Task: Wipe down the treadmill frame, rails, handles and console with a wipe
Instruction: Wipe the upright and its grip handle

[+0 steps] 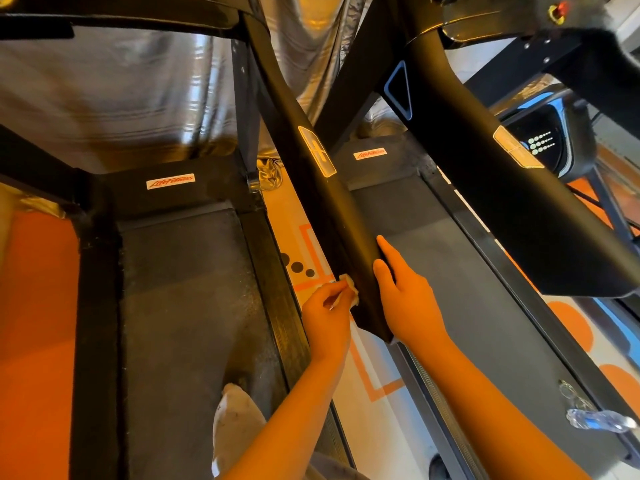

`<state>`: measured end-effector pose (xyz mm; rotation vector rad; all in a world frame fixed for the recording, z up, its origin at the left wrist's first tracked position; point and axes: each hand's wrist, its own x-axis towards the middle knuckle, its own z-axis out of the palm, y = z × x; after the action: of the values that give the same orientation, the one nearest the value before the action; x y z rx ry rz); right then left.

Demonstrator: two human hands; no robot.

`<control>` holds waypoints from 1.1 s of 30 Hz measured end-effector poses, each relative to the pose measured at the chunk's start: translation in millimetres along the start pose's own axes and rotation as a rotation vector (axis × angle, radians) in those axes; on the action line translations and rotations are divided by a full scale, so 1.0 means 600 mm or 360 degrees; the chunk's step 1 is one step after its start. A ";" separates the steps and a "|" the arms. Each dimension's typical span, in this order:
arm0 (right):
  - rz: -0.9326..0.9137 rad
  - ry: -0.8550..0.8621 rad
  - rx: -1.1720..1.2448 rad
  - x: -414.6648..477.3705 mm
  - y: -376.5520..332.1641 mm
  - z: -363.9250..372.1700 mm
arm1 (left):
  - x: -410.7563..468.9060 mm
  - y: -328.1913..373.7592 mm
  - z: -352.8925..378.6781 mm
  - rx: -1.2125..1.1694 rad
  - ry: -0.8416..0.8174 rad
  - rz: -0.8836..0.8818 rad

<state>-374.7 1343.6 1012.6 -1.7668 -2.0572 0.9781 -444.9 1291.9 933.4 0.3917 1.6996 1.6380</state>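
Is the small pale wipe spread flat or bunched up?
Bunched up: the small pale wipe shows as a crumpled wad pinched in the left hand against the black treadmill handrail.

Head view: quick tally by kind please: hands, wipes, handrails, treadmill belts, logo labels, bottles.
hands: 2 (left hand, right hand)
wipe: 1
handrails: 2
treadmill belts: 2
logo labels: 2
water bottle: 1
Total: 10
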 end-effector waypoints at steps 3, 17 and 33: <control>0.0003 0.0023 0.0007 -0.001 -0.001 0.002 | -0.007 0.036 0.000 -0.0072 0.0051 0.0188; -0.0048 -0.0027 -0.0045 0.001 -0.002 -0.005 | 0.151 0.106 0.017 0.0056 0.0166 0.0447; -0.0121 0.0105 0.0380 -0.051 0.049 0.009 | -0.031 0.043 -0.018 0.0056 -0.0129 0.0385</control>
<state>-348.2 1313.8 996.9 -1.5674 -1.8660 1.0778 -446.3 1275.5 962.7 0.6946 1.6740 1.7387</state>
